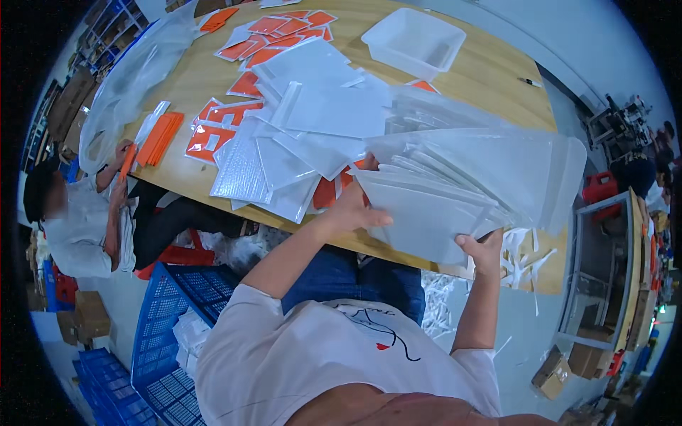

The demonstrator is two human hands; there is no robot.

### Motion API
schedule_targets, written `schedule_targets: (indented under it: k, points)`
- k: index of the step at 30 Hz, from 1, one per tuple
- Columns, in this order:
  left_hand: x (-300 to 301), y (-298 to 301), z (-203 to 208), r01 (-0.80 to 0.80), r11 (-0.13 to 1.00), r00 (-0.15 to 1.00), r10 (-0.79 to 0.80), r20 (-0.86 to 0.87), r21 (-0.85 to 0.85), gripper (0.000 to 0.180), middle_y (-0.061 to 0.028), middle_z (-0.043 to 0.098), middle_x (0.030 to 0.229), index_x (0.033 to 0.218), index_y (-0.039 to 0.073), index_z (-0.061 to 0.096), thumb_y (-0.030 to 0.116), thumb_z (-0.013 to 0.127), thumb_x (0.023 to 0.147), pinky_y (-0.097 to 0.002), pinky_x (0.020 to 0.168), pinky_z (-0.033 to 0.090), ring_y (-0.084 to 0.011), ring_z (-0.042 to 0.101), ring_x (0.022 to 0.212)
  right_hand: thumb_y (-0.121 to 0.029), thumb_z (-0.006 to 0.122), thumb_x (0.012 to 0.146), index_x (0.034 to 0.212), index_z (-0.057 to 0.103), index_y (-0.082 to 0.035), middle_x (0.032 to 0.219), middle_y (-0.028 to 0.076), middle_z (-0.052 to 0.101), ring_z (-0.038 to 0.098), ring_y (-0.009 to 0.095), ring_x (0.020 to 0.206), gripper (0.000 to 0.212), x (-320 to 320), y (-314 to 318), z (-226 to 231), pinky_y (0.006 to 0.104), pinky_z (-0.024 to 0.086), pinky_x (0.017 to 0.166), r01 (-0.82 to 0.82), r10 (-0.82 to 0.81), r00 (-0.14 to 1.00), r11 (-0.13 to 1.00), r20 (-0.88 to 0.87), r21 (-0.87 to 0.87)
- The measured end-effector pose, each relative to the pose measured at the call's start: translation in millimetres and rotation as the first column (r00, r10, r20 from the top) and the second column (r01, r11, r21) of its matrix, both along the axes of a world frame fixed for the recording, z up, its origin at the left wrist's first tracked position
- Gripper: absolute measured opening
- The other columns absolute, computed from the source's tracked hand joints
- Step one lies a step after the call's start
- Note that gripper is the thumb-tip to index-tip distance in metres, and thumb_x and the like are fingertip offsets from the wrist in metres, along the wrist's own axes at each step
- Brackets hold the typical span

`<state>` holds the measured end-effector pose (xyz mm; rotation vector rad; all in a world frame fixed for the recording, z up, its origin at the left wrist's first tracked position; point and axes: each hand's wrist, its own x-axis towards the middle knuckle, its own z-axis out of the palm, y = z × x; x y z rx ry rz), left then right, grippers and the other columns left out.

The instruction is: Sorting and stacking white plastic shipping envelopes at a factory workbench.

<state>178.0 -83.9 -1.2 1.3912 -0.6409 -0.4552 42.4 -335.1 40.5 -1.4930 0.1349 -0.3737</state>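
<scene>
Both hands grip a stack of translucent white padded pouches [426, 213] just above the near edge of the wooden table. My left hand [353, 210] is closed on the stack's left side, thumb on the top face. At its lower right corner, my right hand [483, 248] pinches the edge, also with the thumb on top. The fingers underneath are hidden. Behind and right of the stack lies a large clear plastic bag [526, 163]. Left of my left hand, white padded pouches [334, 110] lie in a loose heap, with flat orange packets [211, 138] partly under them.
A white plastic tub [412, 42] stands at the table's far side. White strips [522, 259] hang over the near right edge. To the left, a seated person [85, 213] handles orange pieces [160, 138]. A blue crate [167, 341] holding white items stands beside me.
</scene>
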Motion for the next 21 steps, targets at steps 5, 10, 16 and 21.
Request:
schedule_targets:
  k: [5, 10, 16, 21]
  points:
    - [-4, -5, -8, -0.151, 0.92, 0.986, 0.112, -0.125, -0.362, 0.1, -0.0149, 0.036, 0.143, 0.148, 0.009, 0.02, 0.036, 0.077, 0.071, -0.0403, 0.108, 0.027, -0.0282, 0.036, 0.129, -0.007, 0.082, 0.057, 0.115, 0.056, 0.002, 0.1, 0.014, 0.065, 0.06, 0.024, 0.088, 0.064, 0, 4, 1, 0.0367, 0.047, 0.085, 0.031, -0.029, 0.995, 0.999, 0.097, -0.02]
    - [30, 12, -26, -0.156, 0.799, 0.969, 0.012, -0.245, -0.58, 0.071, -0.0104, 0.041, 0.14, 0.146, 0.011, 0.027, 0.049, 0.05, 0.09, -0.0357, 0.101, 0.032, -0.023, 0.042, 0.123, -0.007, 0.081, 0.057, 0.112, 0.057, 0.004, 0.097, 0.013, 0.066, 0.061, 0.023, 0.084, 0.06, -2, 1, -3, 0.0353, 0.049, 0.081, 0.021, -0.008, 0.993, 0.993, 0.119, -0.112]
    - [36, 23, 108, -0.332, 0.905, 0.828, 0.415, 0.378, -0.268, 0.043, -0.0092, 0.053, 0.127, 0.125, 0.006, 0.055, 0.024, 0.062, 0.086, -0.0338, 0.096, 0.039, -0.0218, 0.051, 0.114, -0.007, 0.08, 0.058, 0.107, 0.06, 0.005, 0.094, 0.012, 0.067, 0.061, 0.022, 0.08, 0.055, -9, 6, 6, 0.0329, 0.049, 0.078, 0.02, -0.018, 0.999, 0.998, 0.037, -0.053]
    - [24, -15, 194, -0.173, 0.972, 0.461, 0.225, 0.859, -0.162, 0.047, -0.009, 0.057, 0.122, 0.124, 0.006, 0.055, 0.01, 0.066, 0.078, -0.032, 0.098, 0.04, -0.0219, 0.054, 0.11, -0.007, 0.081, 0.058, 0.103, 0.062, 0.005, 0.091, 0.011, 0.067, 0.06, 0.021, 0.078, 0.05, -9, 7, 7, 0.0316, 0.05, 0.077, 0.035, -0.03, 0.997, 0.997, 0.067, -0.066]
